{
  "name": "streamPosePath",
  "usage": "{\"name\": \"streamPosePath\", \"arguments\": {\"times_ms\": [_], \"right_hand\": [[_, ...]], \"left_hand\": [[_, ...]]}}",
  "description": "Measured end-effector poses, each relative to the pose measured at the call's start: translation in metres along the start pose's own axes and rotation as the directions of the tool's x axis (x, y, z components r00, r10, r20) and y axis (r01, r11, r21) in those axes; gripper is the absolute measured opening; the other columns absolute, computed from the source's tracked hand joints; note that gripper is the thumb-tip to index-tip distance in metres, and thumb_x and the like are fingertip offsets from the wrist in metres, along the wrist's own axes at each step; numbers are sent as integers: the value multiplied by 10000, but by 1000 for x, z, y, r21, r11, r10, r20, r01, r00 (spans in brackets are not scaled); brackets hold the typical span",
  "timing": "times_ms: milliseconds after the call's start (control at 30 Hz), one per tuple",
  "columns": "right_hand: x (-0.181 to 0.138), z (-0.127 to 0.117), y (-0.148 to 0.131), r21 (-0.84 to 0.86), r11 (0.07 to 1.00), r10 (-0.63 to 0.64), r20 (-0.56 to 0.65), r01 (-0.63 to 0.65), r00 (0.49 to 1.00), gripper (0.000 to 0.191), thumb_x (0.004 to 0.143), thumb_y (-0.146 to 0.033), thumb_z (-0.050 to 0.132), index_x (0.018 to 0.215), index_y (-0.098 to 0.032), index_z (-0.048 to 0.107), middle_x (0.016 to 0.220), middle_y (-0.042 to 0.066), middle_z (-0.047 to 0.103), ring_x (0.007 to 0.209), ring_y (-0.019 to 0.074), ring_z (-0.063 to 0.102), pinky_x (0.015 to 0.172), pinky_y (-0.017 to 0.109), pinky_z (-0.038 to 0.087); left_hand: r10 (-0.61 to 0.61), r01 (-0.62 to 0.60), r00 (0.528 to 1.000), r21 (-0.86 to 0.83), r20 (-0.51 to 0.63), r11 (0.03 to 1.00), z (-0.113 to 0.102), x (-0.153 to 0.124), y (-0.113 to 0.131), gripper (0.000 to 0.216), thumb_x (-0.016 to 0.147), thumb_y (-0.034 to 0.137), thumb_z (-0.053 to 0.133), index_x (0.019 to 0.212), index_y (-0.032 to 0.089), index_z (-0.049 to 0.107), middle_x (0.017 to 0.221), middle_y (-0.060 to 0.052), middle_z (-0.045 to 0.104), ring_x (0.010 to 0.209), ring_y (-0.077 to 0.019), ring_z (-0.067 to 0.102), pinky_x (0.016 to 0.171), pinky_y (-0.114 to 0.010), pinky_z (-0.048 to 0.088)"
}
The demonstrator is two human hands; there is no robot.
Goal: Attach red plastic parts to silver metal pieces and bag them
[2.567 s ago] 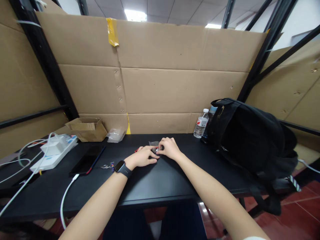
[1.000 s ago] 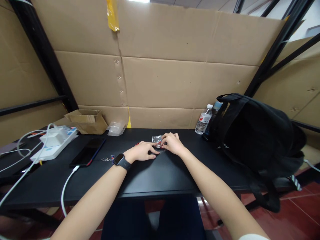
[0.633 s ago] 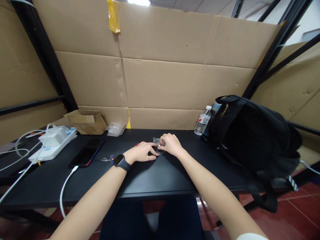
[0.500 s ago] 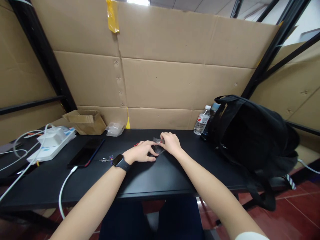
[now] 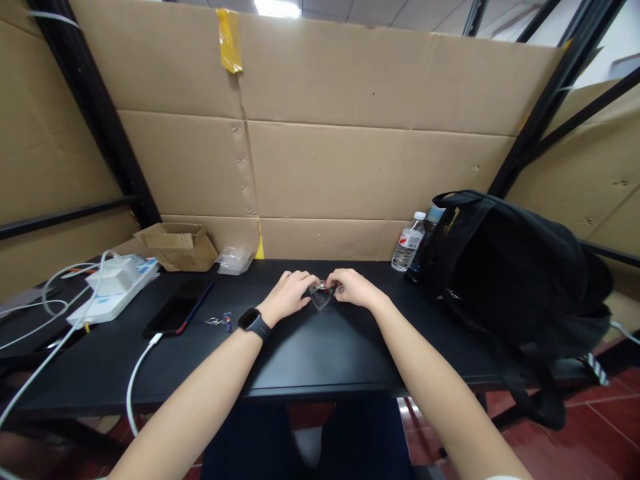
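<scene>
Between my two hands is a small clear plastic bag (image 5: 321, 298) with something red and silvery near its top; the contents are too small to name. My left hand (image 5: 291, 295) pinches the bag's left edge between thumb and fingers. From the other side, my right hand (image 5: 354, 289) grips the upper right edge with curled fingers. A dark watch sits on my left wrist. On the black table (image 5: 320, 363), left of that wrist, lies a keyring with a small blue and red charm (image 5: 228, 322).
A phone (image 5: 179, 307) with a white cable and a white power strip (image 5: 114, 293) lie at left. Behind them stand an open cardboard box (image 5: 180, 248) and clear plastic packaging (image 5: 235, 261). At right are a water bottle (image 5: 408, 243) and a large black backpack (image 5: 515, 287). Cardboard walls the back.
Both hands have moved slightly apart, and the bag now spreads between them. My left hand has turned, its fingers now on the bag's edge. The view has shifted a little.
</scene>
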State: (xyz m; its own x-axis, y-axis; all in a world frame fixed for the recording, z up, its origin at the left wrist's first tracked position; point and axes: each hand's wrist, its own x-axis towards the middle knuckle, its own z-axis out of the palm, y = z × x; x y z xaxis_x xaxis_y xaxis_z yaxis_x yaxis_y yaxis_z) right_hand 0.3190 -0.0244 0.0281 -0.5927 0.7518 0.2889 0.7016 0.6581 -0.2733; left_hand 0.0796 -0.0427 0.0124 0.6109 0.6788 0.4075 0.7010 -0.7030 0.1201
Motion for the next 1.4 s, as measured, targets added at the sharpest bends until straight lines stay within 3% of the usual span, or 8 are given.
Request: {"name": "streamPosePath", "arguments": {"times_ms": [300,500,633,767,900,1133,1300,1400], "right_hand": [[4,5,3,118,993,20,-48,-14,999,17,799,-177,724,788,-190,728,798,12,708,755,135,638,730,232,438],[3,3,3,414,905,138,-66,-99,988,102,817,-257,681,875,-175,664,662,-18,687,540,104,592,601,210,442],[3,9,3,491,866,140,-50,-98,989,375,800,-207,649,1162,-211,556,770,-16,728,568,110,608,620,215,464],[1,10,0,368,926,98,-4,-90,995,580,758,-109,611,1306,-233,464,725,-59,698,585,109,581,651,208,440],[1,12,-3,162,985,51,48,-59,998,367,791,-77,545,1106,-237,644,731,-42,660,637,112,570,672,212,410],[2,17,-3,-127,992,3,67,6,998,322,718,-138,708,1028,-222,736,1160,91,611,1066,256,533,895,344,413],[3,23,-10,-190,981,62,98,-42,993,267,899,-261,616,1148,-249,713,1155,108,638,1071,271,526,893,389,382],[6,24,-12,-198,977,93,39,-83,995,245,983,-281,511,1087,-220,725,1104,114,661,1040,255,545,883,382,368]], "left_hand": [[-92,85,994,-123,-53,989,-1,1,-10,58,877,214,583,876,231,638,940,-12,716,962,-202,633,895,-333,384],[-281,234,956,-356,-87,905,0,-2,-18,314,855,263,584,1158,245,506,910,37,755,555,-116,603,764,-273,445],[-353,319,935,-359,-32,877,2,-1,-14,463,844,254,564,1282,260,414,856,49,756,658,-153,666,828,-299,435],[-295,297,954,-282,50,913,5,-1,-8,483,857,224,530,1324,296,432,819,51,750,834,-190,693,892,-338,395],[-214,226,972,-128,98,966,10,-1,-5,317,887,224,496,1158,323,627,853,4,748,975,-231,643,929,-391,351],[-195,200,970,-23,144,980,13,-3,-15,339,934,343,476,1157,390,727,1069,-69,688,1085,-294,525,926,-453,357],[-144,159,979,-97,144,982,12,-4,-14,389,918,570,518,1113,321,745,1162,-77,673,1181,-308,461,987,-469,340],[-160,168,982,-80,99,983,13,-2,-14,312,904,476,586,1112,290,727,1134,-82,696,1184,-299,477,995,-469,333]]}}
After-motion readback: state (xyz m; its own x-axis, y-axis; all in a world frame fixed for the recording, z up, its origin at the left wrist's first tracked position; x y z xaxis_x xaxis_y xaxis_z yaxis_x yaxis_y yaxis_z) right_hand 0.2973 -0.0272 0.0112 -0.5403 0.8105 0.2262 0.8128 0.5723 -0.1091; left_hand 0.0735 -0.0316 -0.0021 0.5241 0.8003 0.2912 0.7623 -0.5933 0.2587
